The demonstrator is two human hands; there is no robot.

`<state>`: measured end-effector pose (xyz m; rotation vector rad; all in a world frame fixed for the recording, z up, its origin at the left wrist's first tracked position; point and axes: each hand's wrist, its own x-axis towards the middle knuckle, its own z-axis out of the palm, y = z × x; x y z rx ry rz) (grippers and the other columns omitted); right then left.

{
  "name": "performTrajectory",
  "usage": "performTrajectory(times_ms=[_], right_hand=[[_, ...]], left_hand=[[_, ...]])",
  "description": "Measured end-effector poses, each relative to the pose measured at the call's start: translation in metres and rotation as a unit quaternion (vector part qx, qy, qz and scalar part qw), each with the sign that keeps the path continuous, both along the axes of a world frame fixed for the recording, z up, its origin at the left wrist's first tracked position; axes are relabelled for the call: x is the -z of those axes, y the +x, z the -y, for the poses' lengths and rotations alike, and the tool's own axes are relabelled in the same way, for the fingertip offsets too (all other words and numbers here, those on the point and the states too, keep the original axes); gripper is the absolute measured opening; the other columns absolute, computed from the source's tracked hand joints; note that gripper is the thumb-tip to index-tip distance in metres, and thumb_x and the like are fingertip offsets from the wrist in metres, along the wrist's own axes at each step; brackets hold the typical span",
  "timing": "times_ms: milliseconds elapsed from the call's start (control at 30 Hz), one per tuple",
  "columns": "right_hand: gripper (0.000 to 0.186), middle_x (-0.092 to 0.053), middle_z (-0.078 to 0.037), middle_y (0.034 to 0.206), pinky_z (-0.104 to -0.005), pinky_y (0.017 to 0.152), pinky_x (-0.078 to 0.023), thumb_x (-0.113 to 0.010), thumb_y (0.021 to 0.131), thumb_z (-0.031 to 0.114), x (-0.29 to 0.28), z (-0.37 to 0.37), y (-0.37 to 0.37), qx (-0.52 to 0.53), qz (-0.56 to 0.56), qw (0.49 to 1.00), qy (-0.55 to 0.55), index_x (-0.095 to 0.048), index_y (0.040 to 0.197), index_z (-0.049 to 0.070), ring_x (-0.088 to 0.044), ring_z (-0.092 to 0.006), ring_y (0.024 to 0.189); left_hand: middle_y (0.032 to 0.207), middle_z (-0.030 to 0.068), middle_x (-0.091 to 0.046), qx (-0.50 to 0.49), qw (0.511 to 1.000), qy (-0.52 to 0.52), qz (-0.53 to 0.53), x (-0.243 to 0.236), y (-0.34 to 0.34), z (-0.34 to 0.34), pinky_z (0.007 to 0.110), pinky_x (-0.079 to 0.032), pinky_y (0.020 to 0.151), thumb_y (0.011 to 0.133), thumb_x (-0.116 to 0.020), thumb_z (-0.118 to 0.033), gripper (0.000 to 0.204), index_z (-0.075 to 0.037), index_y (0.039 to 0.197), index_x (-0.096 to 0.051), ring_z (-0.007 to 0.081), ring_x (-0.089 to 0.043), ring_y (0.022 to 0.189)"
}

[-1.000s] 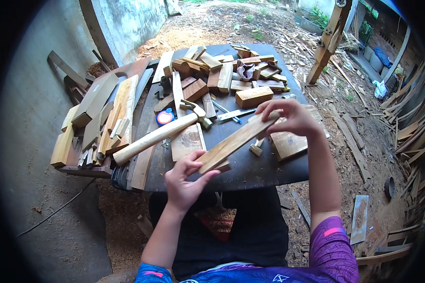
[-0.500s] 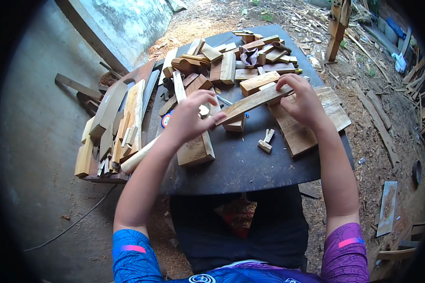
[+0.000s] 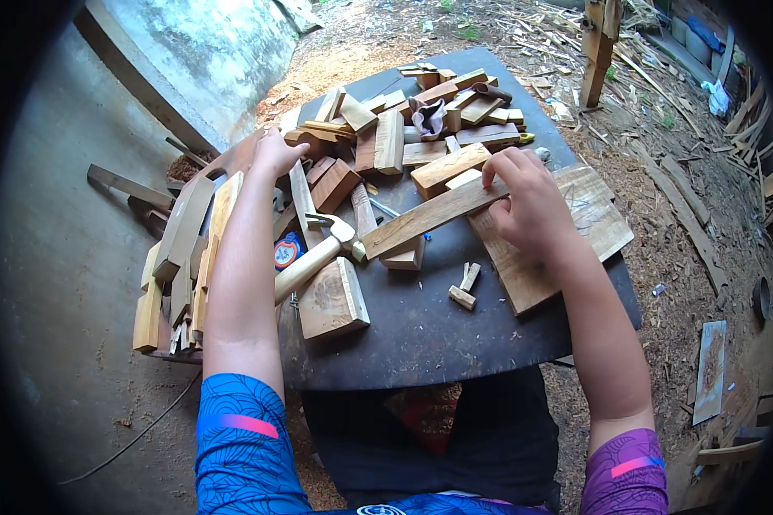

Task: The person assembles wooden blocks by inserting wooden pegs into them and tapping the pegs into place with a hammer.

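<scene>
Left hand moved forward; right hand grips slat.

Looking down and forward from the person's head, sitting close above the worktop and the hands, catching the lap below and ground beyond, bending edges toward a dark, rounded rim.

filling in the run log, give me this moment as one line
right hand: holds long wooden strip | left hand: beside wood pile, grip unclear | claw hammer: left of strip
</scene>
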<state>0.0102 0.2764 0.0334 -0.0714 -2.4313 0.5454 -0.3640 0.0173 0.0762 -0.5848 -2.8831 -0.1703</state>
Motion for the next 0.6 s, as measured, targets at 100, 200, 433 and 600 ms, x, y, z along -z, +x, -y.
performTrajectory(times_ms=[100,200,433,600], right_hand=[[0.023,-0.06,-0.011,0.102,-0.0462,0.096,-0.049,-0.064,0.075,0.003,-0.002,-0.004,0.002,0.013,0.007,1.0,0.004,-0.059,0.097,0.008,-0.059,-0.0339,0.108],[0.023,-0.06,-0.012,0.103,-0.0464,0.095,-0.049,-0.063,0.075,0.002,-0.003,-0.003,0.001,0.017,0.011,1.0,0.001,-0.059,0.097,0.008,-0.059,-0.0343,0.108],[0.025,-0.061,-0.014,0.105,-0.0473,0.098,-0.048,-0.06,0.075,-0.001,0.002,-0.008,0.002,0.005,0.014,1.0,-0.023,-0.059,0.099,0.007,-0.058,-0.037,0.109],[0.026,-0.061,-0.016,0.107,-0.0474,0.1,-0.048,-0.059,0.075,-0.002,0.002,-0.006,0.002,-0.01,0.011,0.999,-0.044,-0.059,0.1,0.006,-0.057,-0.0402,0.111]], left_hand=[[0.131,0.0255,-0.069,0.02,0.997,0.068,0.016,0.008,-0.002,-0.005,0.041,-0.053,0.105,0.078,-0.085,-0.047,0.089,0.005,0.143,-0.054,0.0341,-0.068,0.12],[0.117,0.0193,-0.076,0.053,0.968,0.238,0.053,0.001,-0.003,0.003,0.035,-0.058,0.094,0.072,-0.091,-0.039,0.088,0.004,0.141,-0.057,0.0266,-0.075,0.106],[0.106,0.0181,-0.078,-0.015,0.976,0.213,-0.029,-0.053,0.034,-0.01,0.038,-0.057,0.094,0.076,-0.077,-0.066,0.077,0.001,0.113,-0.075,0.0283,-0.076,0.102],[0.092,0.0166,-0.078,-0.024,0.989,0.149,-0.002,-0.08,0.044,-0.012,0.035,-0.056,0.083,0.078,-0.08,-0.064,0.071,0.006,0.091,-0.08,0.0225,-0.075,0.088]])
